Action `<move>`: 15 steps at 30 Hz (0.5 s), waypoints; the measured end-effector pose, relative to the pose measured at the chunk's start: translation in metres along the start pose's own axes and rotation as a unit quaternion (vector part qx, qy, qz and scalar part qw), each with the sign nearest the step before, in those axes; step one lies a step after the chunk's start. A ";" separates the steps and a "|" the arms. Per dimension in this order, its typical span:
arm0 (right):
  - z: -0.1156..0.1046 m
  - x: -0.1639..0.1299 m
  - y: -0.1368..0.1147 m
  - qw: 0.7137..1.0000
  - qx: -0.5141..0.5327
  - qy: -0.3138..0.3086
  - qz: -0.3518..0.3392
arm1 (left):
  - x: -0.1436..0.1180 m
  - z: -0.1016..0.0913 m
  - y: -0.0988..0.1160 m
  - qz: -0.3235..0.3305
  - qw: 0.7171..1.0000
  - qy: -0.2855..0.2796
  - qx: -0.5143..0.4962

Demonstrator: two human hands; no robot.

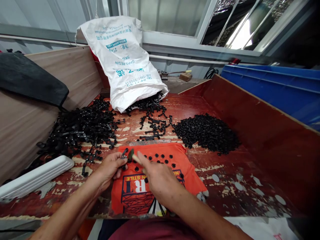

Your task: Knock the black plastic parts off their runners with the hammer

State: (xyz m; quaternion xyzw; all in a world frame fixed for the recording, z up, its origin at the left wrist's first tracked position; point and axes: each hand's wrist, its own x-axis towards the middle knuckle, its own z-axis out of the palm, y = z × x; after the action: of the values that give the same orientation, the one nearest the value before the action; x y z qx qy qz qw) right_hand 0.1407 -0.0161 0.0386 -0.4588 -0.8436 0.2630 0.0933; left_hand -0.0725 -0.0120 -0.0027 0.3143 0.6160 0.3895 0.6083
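Seated at a worn red table (pixel 225 173), paint flaked to pale patches, boarded in by wooden sides.

Left hand (pixel 111 166): fingers closed around a black plastic sprue piece (pixel 124 154), held just above the near left corner of an orange printed cloth (pixel 155 186) spread flat on the table.

Right hand (pixel 157 178): fingers wrapped around a small tool (pixel 132 156) with a pale handle and dark head (exact kind cannot be told; it is blurred). The tool's head sits right against the sprue piece, at the cloth's upper left edge.

On the cloth, beyond the hands: a scatter of small black caps (pixel 162 156), lying loose and apart from one another.

Further back on the table:
- left, a big tangled heap of black sprues (pixel 82 128), spreading up to the wooden side wall;
- centre, a white woven sack (pixel 125 60) with teal lettering, tipped over, more black sprues spilling from its mouth (pixel 153 116);
- right, a dense pile of black caps (pixel 207 131), well apart from the cloth.

Near left: a white ribbed plastic part (pixel 35 176) lying on the table edge. A black mat (pixel 27 80) hangs over the left wall. Blue crate (pixel 275 86) outside the right wall, below a window.
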 end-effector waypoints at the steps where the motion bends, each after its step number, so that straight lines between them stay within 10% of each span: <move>1: 0.000 0.001 0.000 0.999 -0.022 -0.023 0.010 | 0.000 0.000 0.000 -0.001 1.000 0.001 0.000; 15: -0.018 0.000 0.004 0.994 0.069 0.080 0.008 | -0.015 -0.003 0.006 0.020 0.997 0.023 -0.076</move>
State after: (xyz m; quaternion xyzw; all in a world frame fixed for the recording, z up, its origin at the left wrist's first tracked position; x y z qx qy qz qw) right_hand 0.1504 -0.0081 0.0517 -0.4774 -0.8096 0.2841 0.1895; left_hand -0.0754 -0.0219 0.0102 0.2706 0.5917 0.4546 0.6083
